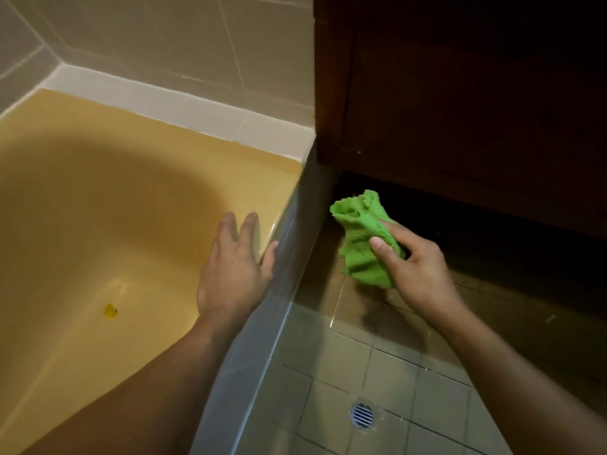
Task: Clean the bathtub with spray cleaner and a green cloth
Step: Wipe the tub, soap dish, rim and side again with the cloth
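**Head view, left to right.** The yellow bathtub (98, 192) is occupying the left, its basin showing only a small yellow spot (110, 311) on the bottom. Your left hand (235, 267) is resting on the tub's near rim with fingers straight and spread, the thumb lying over the outer edge and holding nothing. It is probably bracing you as you lean in. The green cloth (364, 238) is sitting bunched in a wad outside the tub, above the tiled floor (394, 382). Your right hand (423, 274) is gripping it between thumb and curled fingers, likely readying it for wiping. The dark cabinet (460, 93) is standing behind. No spray cleaner is showing.
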Available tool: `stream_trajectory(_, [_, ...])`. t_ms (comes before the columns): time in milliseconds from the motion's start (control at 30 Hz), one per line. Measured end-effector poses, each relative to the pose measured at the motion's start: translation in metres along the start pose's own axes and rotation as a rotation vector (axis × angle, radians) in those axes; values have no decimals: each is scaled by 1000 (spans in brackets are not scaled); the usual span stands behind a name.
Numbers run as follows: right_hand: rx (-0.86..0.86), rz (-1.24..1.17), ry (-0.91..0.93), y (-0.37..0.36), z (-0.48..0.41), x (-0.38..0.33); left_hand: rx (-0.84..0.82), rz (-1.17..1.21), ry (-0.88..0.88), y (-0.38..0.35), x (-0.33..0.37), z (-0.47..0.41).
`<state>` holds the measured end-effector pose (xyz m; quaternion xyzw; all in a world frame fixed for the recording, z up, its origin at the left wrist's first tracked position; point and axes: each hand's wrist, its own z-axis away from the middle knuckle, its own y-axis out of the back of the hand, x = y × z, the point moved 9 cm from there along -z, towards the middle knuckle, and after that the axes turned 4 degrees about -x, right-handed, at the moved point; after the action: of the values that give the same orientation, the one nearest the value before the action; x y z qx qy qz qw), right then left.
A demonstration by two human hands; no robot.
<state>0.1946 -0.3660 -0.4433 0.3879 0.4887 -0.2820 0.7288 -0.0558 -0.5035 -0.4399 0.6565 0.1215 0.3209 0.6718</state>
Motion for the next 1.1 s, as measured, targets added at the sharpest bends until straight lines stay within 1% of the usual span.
stream_trajectory(100, [-65, -47, 116, 17, 25, -49, -56, -4, 20, -3, -3, 15])
stream_trajectory(133, [-81, -57, 142, 23, 32, -64, -75, 24, 56, -2, -2, 22])
stream_trajectory(167, [-95, -65, 163, 29, 41, -78, -88, 109, 107, -1, 1, 29])
stream_trajectory(200, [-111, -66, 181, 35, 48, -92, -104, 260, 172, 6, 8, 37])
stream_trajectory(233, [-134, -59, 193, 39, 57, -106, -140, 491, 250, 16, 19, 49])
stream_trajectory(300, [-189, -55, 209, 45, 72, -136, -256, 1052, 393, 44, 61, 77])
stream_trajectory(333, [-220, -53, 212, 46, 81, -152, -291, 1267, 434, 65, 83, 93])
stream_trajectory(367, [-249, -53, 216, 48, 89, -168, -299, 1392, 433, 90, 102, 104])
stream_trajectory(400, [-277, -57, 215, 49, 99, -183, -292, 1462, 401, 116, 118, 117])
stream_trajectory(500, [-353, -54, 230, 52, 132, -230, -241, 1542, 280, 190, 153, 152])
stream_trajectory(633, [-399, -82, 251, 62, 174, -280, -14, 1420, 277, 266, 165, 197])
stream_trajectory(700, [-383, -93, 234, 72, 194, -296, 30, 1365, 274, 293, 171, 220])
stream_trajectory(833, [-377, -186, 204, 92, 233, -321, 33, 1403, 298, 326, 190, 261])
stream_trajectory(967, [-391, -287, 157, 109, 264, -339, 76, 1434, 334, 349, 202, 288])
stream_trajectory(1100, [-456, -252, 142, 126, 282, -352, 157, 1430, 356, 369, 212, 307])
